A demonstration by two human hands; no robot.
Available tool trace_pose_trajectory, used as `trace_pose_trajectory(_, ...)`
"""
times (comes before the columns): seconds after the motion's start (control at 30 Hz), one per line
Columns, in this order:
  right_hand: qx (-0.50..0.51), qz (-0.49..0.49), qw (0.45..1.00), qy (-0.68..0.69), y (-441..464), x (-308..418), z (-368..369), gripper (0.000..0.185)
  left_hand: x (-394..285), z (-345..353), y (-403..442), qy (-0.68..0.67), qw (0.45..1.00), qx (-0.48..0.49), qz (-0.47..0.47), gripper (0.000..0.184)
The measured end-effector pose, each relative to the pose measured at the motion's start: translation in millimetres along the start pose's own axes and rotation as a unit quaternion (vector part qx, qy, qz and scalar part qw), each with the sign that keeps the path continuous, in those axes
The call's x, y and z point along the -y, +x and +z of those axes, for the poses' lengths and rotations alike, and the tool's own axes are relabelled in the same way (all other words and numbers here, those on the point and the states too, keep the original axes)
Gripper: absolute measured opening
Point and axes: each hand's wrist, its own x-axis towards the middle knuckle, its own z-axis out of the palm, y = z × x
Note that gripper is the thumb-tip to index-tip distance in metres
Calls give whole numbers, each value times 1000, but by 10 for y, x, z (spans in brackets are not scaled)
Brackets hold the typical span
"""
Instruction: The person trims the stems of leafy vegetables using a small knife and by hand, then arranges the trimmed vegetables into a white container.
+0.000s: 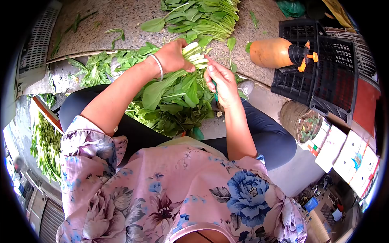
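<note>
Print on the white cartons [350, 156] is too small to read. 1 orange spray bottle [270, 52] sits beside black plastic crates [334, 69]; a round brown pot [292, 115] holds small plants. Above the lap, the left hand [175, 56] wraps its fingers round a bundle of leafy greens [195, 56]; the right hand [223, 83] pinches a green-handled tool [215, 91] near the cut stems.

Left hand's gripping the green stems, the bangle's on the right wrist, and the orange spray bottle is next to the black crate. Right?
One slip: the bangle is on the left wrist, as the head view shows. The left hand does grip the green stems, and the orange spray bottle is next to the black crate.
</note>
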Motion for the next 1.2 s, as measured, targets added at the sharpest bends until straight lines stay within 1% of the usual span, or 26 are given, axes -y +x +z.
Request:
trace_pose_trajectory(0.07,-8,3,1000,4,14,-44,-15,42,32,1,26,-2,1000,0,4,73)
trace_pose_trajectory(0.13,-16,7,1000,7,29,-58,-22,40,29,6,29,30,1000,0,9,75)
trace_pose_trajectory(0.2,-63,25,997,26,47,-48,-38,37,26,-2,29,40,999,6,15,76)
trace_pose_trajectory(0.23,-63,26,997,25,68,-52,-62,37,26,-4,30,50,998,12,22,77)
trace_pose_trajectory(0.27,-118,15,993,20,100,-64,-102,36,63,10,52,50,998,11,22,77)
trace_pose_trajectory(0.3,-172,5,985,15,122,-55,-121,35,102,25,74,-44,999,23,13,71)
trace_pose_trajectory(0.33,-160,2,987,6,125,-41,-136,37,141,28,92,-137,990,34,4,65)
trace_pose_trajectory(0.37,-159,2,987,6,133,-43,-127,37,183,17,119,-137,990,33,3,65)
trace_pose_trajectory(0.43,-106,-5,994,20,117,59,-5,38,149,-11,112,-237,969,63,18,53)
trace_pose_trajectory(0.47,-90,-21,995,25,129,89,43,35,132,-21,96,-272,959,82,-3,42)
trace_pose_trajectory(0.5,-91,-21,995,25,168,90,50,35,119,-26,87,-271,959,83,-3,42)
trace_pose_trajectory(0.57,-80,-29,996,23,278,93,49,26,100,-35,66,-329,933,141,-29,37)
trace_pose_trajectory(0.6,-88,-23,996,19,322,121,62,21,70,-45,46,-328,933,142,-29,37)
trace_pose_trajectory(0.63,-88,-23,996,20,359,152,76,21,33,-54,21,-353,922,158,-30,33)
trace_pose_trajectory(0.67,-89,-13,996,-15,389,185,94,22,16,-54,8,-378,909,175,-31,30)
trace_pose_trajectory(0.7,-90,-2,995,-49,412,204,108,22,25,-55,13,-379,908,175,-32,30)
trace_pose_trajectory(0.77,-92,-7,995,-49,427,223,120,23,52,-62,33,-391,898,202,-4,30)
trace_pose_trajectory(0.83,-48,-9,996,-74,425,271,125,25,53,-67,35,-383,901,202,4,28)
trace_pose_trajectory(0.9,-43,-9,995,-87,456,234,46,26,74,-71,62,-357,913,198,19,29)
trace_pose_trajectory(0.93,-19,-11,996,-92,456,225,2,26,78,-69,60,-357,913,198,19,29)
trace_pose_trajectory(0.97,5,-13,995,-96,457,216,-42,27,80,-65,57,-340,923,178,17,29)
trace_pose_trajectory(1.0,5,-13,995,-96,435,238,-50,27,80,-62,55,-324,933,157,15,29)
trace_pose_trajectory(1.07,5,-24,993,-117,372,266,-48,33,89,-64,72,-318,934,165,16,30)
trace_pose_trajectory(1.13,-7,-35,993,-114,340,237,-44,33,106,-69,79,-312,934,173,17,30)
trace_pose_trajectory(1.2,-22,-49,992,-111,325,220,-57,33,110,-98,77,-332,930,154,-32,29)
